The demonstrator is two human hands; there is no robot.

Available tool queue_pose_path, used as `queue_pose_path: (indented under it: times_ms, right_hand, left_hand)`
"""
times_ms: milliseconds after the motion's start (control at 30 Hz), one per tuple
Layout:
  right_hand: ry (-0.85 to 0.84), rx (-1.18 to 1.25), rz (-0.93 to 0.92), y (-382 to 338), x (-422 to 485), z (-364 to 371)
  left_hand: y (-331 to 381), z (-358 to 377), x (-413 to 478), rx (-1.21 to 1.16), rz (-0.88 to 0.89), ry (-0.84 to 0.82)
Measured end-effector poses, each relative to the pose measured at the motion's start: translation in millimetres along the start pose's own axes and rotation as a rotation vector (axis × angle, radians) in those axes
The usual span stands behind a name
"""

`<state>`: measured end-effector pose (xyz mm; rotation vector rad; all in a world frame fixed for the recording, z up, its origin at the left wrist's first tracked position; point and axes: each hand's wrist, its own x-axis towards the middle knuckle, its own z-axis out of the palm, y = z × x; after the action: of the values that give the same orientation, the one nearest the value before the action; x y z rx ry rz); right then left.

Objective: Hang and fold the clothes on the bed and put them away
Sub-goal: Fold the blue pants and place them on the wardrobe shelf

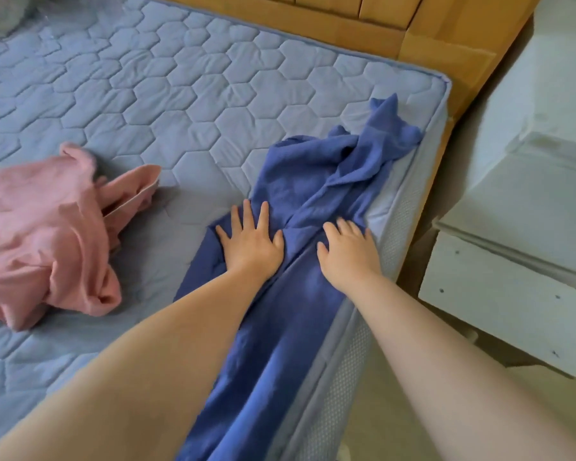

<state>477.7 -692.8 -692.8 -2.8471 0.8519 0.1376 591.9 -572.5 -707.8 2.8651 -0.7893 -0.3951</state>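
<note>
The quilted blue-grey mattress (pixel 167 81) with its hexagon stitching fills most of my view. It lies bare inside a wooden bed frame (pixel 373 31) that runs along its far edge and round the corner. To my right, on the floor beside the bed, stands white furniture (pixel 519 181) with a flat white panel leaning out at its foot.

The blue garment (pixel 300 181) lies in a long strip along the right edge of the mattress. Its near end hangs over the side towards me and its far end is bunched in wrinkles close to the corner. I cannot tell what kind of garment it is. The pink garment (pixel 37 227) sits crumpled in a heap on the left of the mattress, well apart from the blue one. A pale flat strip shows among its folds.

Both my arms reach forward, bare. My left hand (pixel 251 242) lies palm down on the left part of the blue garment, fingers straight and spread apart, pressing the cloth flat. My right hand (pixel 348 251) rests palm down just beside it, on the cloth near the mattress edge. Its fingers are apart too and gripping nothing.
</note>
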Motion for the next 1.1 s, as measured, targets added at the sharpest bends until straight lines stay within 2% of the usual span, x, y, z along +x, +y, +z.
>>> queue_pose_path:
  times_ms: [100, 200, 367, 433, 467, 500, 600, 633, 667, 733, 833, 900, 1000, 1033, 1067, 1100]
  right_hand:
    - [-0.086, 0.015, -0.073, 7.9, 12.0, -5.2]
    - [-0.300, 0.022, -0.089, 10.3, 20.8, -26.2]
    - [-0.709, -0.098, -0.117, 15.5, 35.8, -60.6]
    - [-0.811, -0.158, -0.155, 15.7, 43.0, -77.5]
    - [-0.802, -0.177, -0.174, 13.5, 49.0, -87.1]
    - [-0.705, -0.166, -0.203, 10.4, 57.1, -96.9]
    - [-0.150, 0.022, -0.299, -0.8, 90.5, -121.6]
    - [-0.011, 0.087, -0.308, -2.8, 108.0, -126.2]
    - [0.054, 0.132, -0.285, -3.6, 127.4, -127.5]
    - [-0.018, 0.142, -0.205, -2.1, 171.5, -123.9]
    - [-0.411, 0.179, -0.087, -0.6, 221.7, -112.6]
    - [-0.653, 0.108, -0.177, -4.7, 233.7, -105.6]
    - [-0.855, 0.042, -0.198, -4.8, 249.3, -119.9]
    - [-0.868, 0.029, -0.215, -3.1, 259.2, -128.1]
    - [-0.782, 0.035, -0.243, -1.0, 273.1, -136.0]
    - [-0.608, 0.073, -0.248, 3.8, 288.6, -141.5]
  left_hand:
    - [0.4, 3.4, 4.5, 0.058, -0.006, -0.030]
    - [1.5, -12.1, 9.0, 0.083, -0.008, -0.172]
    - [1.4, -48.8, 24.9, 0.058, -0.003, -0.454]
    - [2.4, -58.9, 29.9, -0.013, -0.026, -0.520]
    - [3.6, -61.6, 31.7, -0.066, -0.057, -0.527]
    - [5.8, -63.7, 33.3, -0.124, -0.095, -0.513]
    - [13.3, -67.0, 31.7, -0.254, -0.185, -0.385]
    - [16.1, -68.5, 29.8, -0.263, -0.211, -0.320]
    - [18.6, -70.5, 28.6, -0.277, -0.241, -0.257]
    - [23.0, -73.9, 30.3, -0.345, -0.319, -0.150]
    - [24.2, -77.4, 39.3, -0.373, -0.428, -0.059]
    - [19.7, -78.2, 47.1, -0.237, -0.457, -0.064]
    - [17.5, -80.0, 58.8, -0.137, -0.468, -0.164]
    - [17.1, -81.5, 61.7, -0.155, -0.482, -0.208]
    - [15.6, -83.8, 65.7, -0.174, -0.494, -0.234]
    - [14.4, -85.8, 69.6, -0.187, -0.504, -0.237]
